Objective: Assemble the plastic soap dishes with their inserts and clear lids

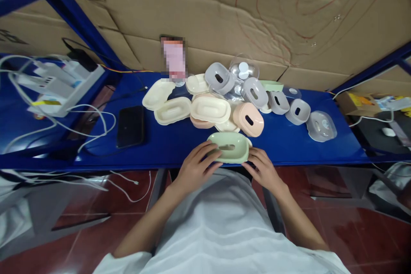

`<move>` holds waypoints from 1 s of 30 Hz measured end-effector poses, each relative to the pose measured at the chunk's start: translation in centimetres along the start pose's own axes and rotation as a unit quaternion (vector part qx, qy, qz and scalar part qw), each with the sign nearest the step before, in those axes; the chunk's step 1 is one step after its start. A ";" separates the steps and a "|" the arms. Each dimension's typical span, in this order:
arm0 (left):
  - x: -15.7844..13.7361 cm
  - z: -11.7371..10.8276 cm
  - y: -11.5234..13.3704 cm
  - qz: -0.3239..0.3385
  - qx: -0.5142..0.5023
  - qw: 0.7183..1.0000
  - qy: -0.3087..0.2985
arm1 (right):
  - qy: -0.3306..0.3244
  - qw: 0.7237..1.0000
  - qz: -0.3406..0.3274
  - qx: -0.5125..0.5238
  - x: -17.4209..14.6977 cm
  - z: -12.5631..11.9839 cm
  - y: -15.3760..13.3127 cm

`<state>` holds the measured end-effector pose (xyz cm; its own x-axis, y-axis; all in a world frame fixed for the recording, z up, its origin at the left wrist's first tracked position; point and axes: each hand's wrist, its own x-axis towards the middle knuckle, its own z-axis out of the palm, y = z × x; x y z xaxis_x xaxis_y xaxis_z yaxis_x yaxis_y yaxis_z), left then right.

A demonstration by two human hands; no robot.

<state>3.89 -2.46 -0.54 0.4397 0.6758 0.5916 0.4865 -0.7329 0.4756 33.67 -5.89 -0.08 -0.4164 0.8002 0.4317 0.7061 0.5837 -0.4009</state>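
Note:
At the table's front edge, a light green oval plastic tray [236, 154] with a slot in its floor sits between my two hands. My left hand [201, 165] grips its left end, fingertips over the rim. On the other end, my right hand [260, 165] holds the side with thumb and fingers. A cream edge shows behind the tray's right corner. Just beyond lie cream oval trays [210, 109], a peach slotted piece [248, 119] and grey slotted pieces [298, 111]. Clear plastic covers [244, 68] lie at the back.
A black phone [130, 126] lies left on the blue table [167, 145]. A propped phone with a blurred screen [174, 58] leans against the cardboard wall [199, 21]. White cables and a power strip [80, 87] are at far left. A clear-covered grey piece [321, 126] stands right.

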 end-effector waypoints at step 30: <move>3.0 1.3 0.2 0.077 0.076 0.985 -0.131 | -0.027 0.995 0.075 0.059 0.2 -1.1 1.9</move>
<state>6.25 -0.52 0.50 0.6873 0.5687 0.4518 0.4974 -0.8218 0.2778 35.62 -4.75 0.15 -0.3432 0.8843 0.3166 0.6922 0.4659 -0.5511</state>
